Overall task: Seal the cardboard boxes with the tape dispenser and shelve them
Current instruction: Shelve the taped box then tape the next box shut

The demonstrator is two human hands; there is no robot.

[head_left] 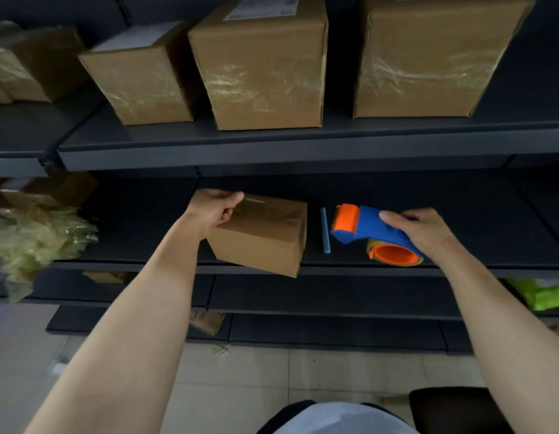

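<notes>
A small brown cardboard box (262,236) with clear tape across its top sits on the dark middle shelf (366,270), its near corner hanging over the shelf's front edge. My left hand (215,208) grips the box's far left top corner. To the right, my right hand (428,233) holds the blue and orange tape dispenser (366,230), which rests on the same shelf with its roll toward me. A thin blue stick (325,230) lies between the box and the dispenser.
Three larger taped boxes (259,67) stand on the upper shelf (272,145), with more at far left. Crumpled yellowish plastic wrap (34,236) bulges out at the left. A green packet (541,292) lies on a lower shelf at right. Tiled floor is below.
</notes>
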